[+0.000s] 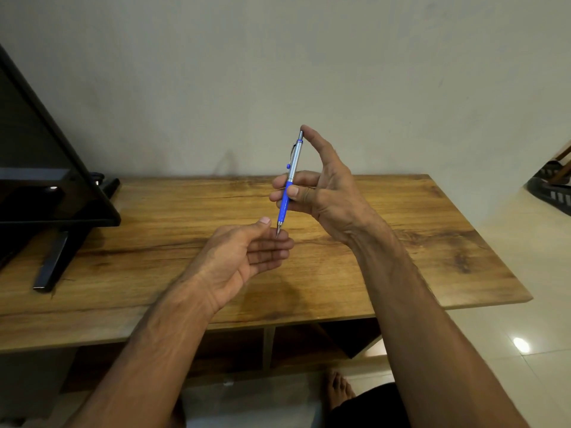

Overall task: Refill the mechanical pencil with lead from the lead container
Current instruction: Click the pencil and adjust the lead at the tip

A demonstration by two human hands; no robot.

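Note:
A mechanical pencil (292,174) with a silver barrel and blue grip stands nearly upright, tip down, above the wooden table (401,242). My right hand (327,193) grips it around the blue grip, with the index finger resting on the top button. My left hand (247,254) lies palm up just below, fingers slightly curled and apart, the pencil tip touching or almost touching its fingertips. No lead container shows in view.
A black monitor (46,168) on a stand occupies the table's left end. A plain wall runs behind. Tiled floor (525,304) lies to the right, and a bare foot (338,387) shows below the table's front edge.

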